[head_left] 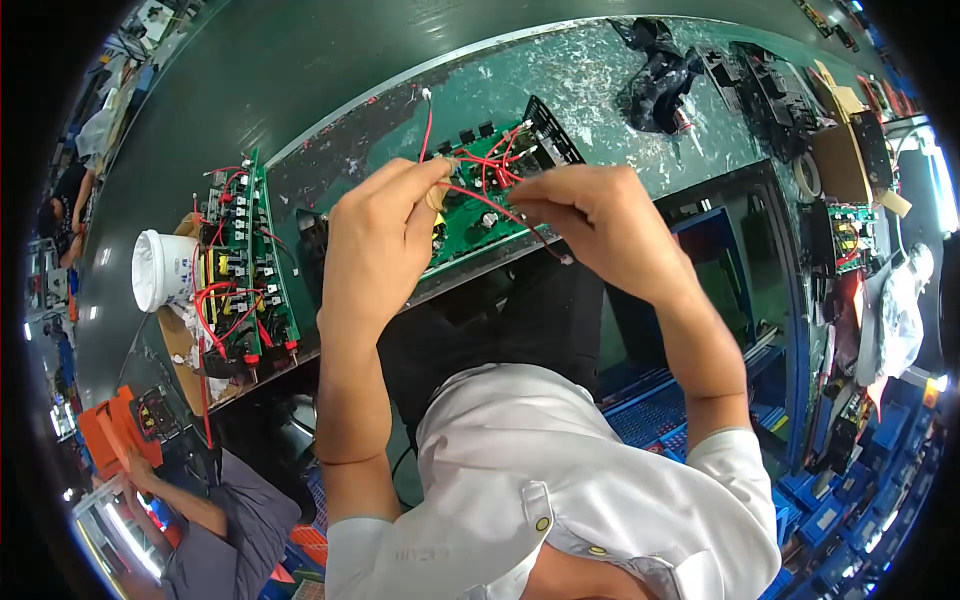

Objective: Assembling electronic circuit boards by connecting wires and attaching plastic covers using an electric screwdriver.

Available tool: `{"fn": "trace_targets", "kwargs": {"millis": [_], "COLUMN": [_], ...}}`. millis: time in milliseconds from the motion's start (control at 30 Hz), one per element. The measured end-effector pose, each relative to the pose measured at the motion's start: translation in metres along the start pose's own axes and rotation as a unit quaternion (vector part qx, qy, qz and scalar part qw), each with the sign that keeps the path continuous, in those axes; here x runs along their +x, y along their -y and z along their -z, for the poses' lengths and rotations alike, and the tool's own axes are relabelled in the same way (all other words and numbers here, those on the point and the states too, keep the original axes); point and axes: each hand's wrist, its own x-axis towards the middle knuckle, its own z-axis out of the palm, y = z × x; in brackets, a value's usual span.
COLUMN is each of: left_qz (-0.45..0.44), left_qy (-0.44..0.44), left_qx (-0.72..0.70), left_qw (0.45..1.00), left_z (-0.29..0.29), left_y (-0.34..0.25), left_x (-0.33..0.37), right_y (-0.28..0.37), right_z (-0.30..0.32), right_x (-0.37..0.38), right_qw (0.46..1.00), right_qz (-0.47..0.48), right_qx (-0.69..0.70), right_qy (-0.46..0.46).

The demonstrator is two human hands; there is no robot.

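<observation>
A green circuit board point(462, 228) with red wires and black parts lies on the bench in front of me. My left hand point(385, 225) is over its left side, thumb and forefinger pinched on a red wire point(480, 194). That wire's free end, with a white connector, trails past the board's near edge. Another red wire point(429, 125) sticks up beyond the left fingers. My right hand point(605, 220) is over the board's right side, fingers curled together close to the wires; what they hold is hidden. A black finned heat sink point(553, 130) borders the board's far right.
More populated green boards point(245, 270) stand on the left beside a white bucket point(160, 270). A crumpled black plastic bag point(660, 80) lies far right, near black housings point(775, 85), a tape roll point(806, 177) and a cardboard box point(840, 160). Another person's arm point(180, 500) reaches toward an orange bin point(112, 430).
</observation>
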Motion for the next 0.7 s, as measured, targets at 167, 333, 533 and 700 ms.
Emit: {"fn": "trace_targets", "kwargs": {"millis": [167, 333, 533, 700], "left_qz": [-0.043, -0.061, -0.051, -0.043], "left_qy": [-0.009, 0.01, -0.001, -0.013], "left_qx": [-0.042, 0.003, -0.004, -0.021], "left_qw": [0.998, 0.998, 0.999, 0.999], "left_z": [-0.014, -0.023, -0.028, -0.032], "left_y": [0.001, 0.008, 0.009, 0.017], "left_x": [-0.013, -0.024, -0.028, -0.028], "right_y": [0.005, 0.005, -0.019, -0.031], "right_z": [-0.014, -0.018, -0.025, -0.026], "right_x": [-0.03, -0.052, -0.045, -0.037], "right_qw": [0.89, 0.882, 0.992, 0.951], "right_qz": [-0.292, -0.257, -0.035, -0.248], "right_qx": [0.346, 0.392, 0.092, 0.16], "right_qy": [0.051, 0.035, 0.081, -0.088]}}
